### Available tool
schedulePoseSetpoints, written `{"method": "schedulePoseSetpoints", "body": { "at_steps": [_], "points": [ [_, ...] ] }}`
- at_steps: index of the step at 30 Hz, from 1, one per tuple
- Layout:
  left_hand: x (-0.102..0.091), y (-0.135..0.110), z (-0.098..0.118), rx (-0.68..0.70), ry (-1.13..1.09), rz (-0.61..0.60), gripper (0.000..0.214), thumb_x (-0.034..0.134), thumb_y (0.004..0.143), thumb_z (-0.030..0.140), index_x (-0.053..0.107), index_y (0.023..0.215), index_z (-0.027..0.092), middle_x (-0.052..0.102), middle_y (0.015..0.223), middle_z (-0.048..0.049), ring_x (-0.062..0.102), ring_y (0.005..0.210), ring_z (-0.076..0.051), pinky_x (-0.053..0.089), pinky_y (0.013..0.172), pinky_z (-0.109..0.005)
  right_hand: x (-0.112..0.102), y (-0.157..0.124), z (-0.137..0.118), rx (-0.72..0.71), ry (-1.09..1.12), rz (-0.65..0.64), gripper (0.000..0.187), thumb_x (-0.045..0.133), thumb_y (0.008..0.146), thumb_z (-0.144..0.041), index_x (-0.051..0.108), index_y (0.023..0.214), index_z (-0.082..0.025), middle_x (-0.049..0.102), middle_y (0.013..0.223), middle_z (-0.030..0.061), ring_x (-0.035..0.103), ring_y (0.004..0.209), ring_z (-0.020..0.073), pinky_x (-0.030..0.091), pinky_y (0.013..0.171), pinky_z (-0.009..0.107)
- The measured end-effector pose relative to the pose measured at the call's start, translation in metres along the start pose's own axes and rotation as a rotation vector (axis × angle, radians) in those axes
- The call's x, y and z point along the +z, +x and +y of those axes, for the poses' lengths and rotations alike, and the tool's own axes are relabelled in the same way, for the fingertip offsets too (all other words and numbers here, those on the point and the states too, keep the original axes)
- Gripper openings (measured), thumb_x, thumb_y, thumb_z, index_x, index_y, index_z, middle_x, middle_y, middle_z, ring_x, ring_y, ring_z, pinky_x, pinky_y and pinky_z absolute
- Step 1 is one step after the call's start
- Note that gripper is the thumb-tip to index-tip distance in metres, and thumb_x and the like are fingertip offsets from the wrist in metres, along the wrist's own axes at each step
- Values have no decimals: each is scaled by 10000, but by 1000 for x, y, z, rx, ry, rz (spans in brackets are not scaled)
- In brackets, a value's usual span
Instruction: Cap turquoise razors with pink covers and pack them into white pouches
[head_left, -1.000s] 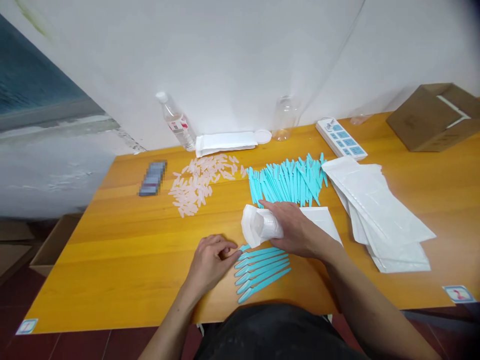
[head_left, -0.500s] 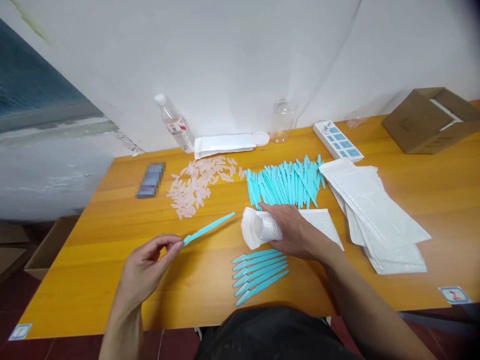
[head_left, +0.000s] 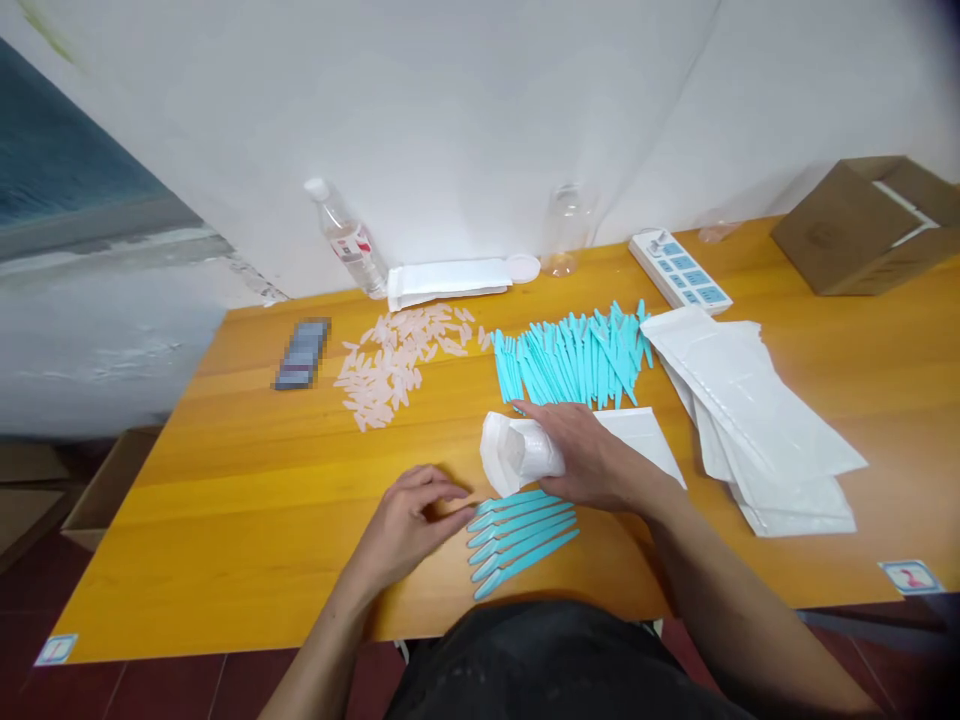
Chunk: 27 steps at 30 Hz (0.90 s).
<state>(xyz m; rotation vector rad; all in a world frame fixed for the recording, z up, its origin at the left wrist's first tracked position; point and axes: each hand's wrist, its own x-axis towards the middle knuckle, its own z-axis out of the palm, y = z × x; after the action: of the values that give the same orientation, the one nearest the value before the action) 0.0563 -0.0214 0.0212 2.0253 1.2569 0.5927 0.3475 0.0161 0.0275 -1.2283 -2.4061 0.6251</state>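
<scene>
My left hand (head_left: 431, 510) is at the left end of a row of turquoise eyebrow razors (head_left: 525, 545). Its thumb and forefinger are slightly apart beside the blade end of the uppermost razor, with nothing visible between them. My right hand (head_left: 574, 445) grips a white padded pouch (head_left: 499, 455), its mouth held open toward the left; what is inside cannot be seen. Under the right hand and forearm lies a flat white pouch (head_left: 645, 435). Beyond the hands is a heap of more turquoise razors (head_left: 574, 360).
Small pale pink translucent pieces (head_left: 382, 375) are scattered left of the heap. White pouches (head_left: 757, 420) lie stacked at right, below a power strip (head_left: 679, 270) and a cardboard box (head_left: 855, 235). A bottle (head_left: 352, 245), a clear jar (head_left: 564, 235) and a blurred-out dark object (head_left: 302, 353) stand or lie farther back.
My left hand has moved right to the razor row; the razor it held is out of sight. My right hand keeps its hold on the pouch.
</scene>
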Motion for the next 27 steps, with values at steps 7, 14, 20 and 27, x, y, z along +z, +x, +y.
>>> {"method": "schedulePoseSetpoints", "body": {
  "at_steps": [7, 14, 20, 27],
  "points": [
    [13, -2, -7, 8, 129, -3, 172, 579, 969, 297, 727, 960, 210, 689, 985, -83, 632, 950, -204, 497, 862, -342, 0, 0, 2, -7, -15, 0, 857, 667, 742, -211, 305, 1520, -213, 598, 1345, 154, 556, 1247, 341, 405, 1023, 501],
    [-43, -29, -25, -215, -21, 296, 192, 624, 928, 387, 684, 948, 205, 728, 914, -48, 681, 839, -182, 544, 787, -286, 1, -2, 7, 14, -38, 7, 841, 643, 739, -215, 318, 1514, -206, 620, 1312, 151, 570, 1217, 345, 395, 1007, 507],
    [-71, -20, -5, -120, 49, 401, 173, 667, 893, 359, 700, 935, 194, 717, 880, -34, 655, 800, -162, 530, 781, -272, 0, 0, 1, 16, -28, -12, 843, 651, 734, -220, 319, 1509, -199, 617, 1311, 158, 567, 1215, 347, 394, 1004, 505],
    [-63, -10, -1, -101, 53, 669, 147, 692, 888, 340, 700, 947, 205, 706, 846, -6, 624, 723, -144, 525, 721, -270, 0, 0, 2, 51, -17, -4, 867, 661, 713, -205, 334, 1516, -209, 643, 1265, 143, 592, 1172, 341, 413, 980, 493]
  ]
}}
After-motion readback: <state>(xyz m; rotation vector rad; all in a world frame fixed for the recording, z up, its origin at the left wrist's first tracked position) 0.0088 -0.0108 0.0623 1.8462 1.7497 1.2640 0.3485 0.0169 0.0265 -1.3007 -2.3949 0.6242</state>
